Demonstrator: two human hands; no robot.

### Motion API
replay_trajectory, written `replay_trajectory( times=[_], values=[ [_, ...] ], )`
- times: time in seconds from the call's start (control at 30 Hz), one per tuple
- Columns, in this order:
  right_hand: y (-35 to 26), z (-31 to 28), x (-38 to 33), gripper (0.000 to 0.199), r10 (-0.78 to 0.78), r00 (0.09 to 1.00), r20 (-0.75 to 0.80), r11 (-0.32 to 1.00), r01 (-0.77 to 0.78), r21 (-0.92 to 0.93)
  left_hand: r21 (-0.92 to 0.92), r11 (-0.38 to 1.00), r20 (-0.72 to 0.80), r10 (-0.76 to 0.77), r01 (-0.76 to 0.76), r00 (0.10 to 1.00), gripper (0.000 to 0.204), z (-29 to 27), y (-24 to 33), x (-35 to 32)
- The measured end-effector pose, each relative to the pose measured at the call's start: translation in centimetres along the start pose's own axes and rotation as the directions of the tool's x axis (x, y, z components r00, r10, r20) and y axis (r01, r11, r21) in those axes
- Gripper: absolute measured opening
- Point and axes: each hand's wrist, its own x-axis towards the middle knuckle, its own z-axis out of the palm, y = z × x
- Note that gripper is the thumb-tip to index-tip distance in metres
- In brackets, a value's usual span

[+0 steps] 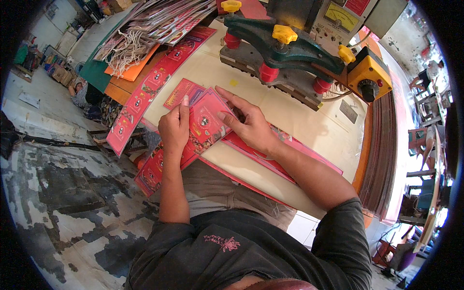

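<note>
Both hands grip a long red printed strip (205, 124) with food pictures and a round emblem, tilted above the cream table top. My left hand (174, 128) pinches its left edge, thumb on the upper face. On the opposite edge, my right hand (249, 123) has its thumb on top; its index finger stretches past the strip's far end, and the other fingers are partly hidden. The strip's lower end hangs past the left forearm toward my lap. Just beyond the left hand lies a small red and purple printed piece (181, 92). Another red strip (309, 154) lies under my right forearm.
A heavy press with a green arm (280, 46) and yellow knobs stands at the back, beside a yellow dial box (369, 79). Stacked printed sheets with white cords (145, 34) and a long red strip (162, 87) lie left. Brown-edged sheets (382, 154) are stacked right.
</note>
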Motion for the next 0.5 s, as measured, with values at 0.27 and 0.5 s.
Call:
replay_trajectory(
  times=[0.27,0.5],
  values=[
    [-0.01,-0.34,0.01,0.06,0.068,0.997,0.042,0.996,-0.065,-0.062,-0.015,1.0,-0.012,0.011,-0.012,1.0,0.055,0.2,-0.16,-0.01],
    [0.32,-0.19,-0.01,0.063,-0.011,1.0,0.003,0.997,0.011,-0.081,0.01,1.0,0.003,-0.008,0.008,1.0,0.054,-0.09,0.13,-0.03]
  ],
)
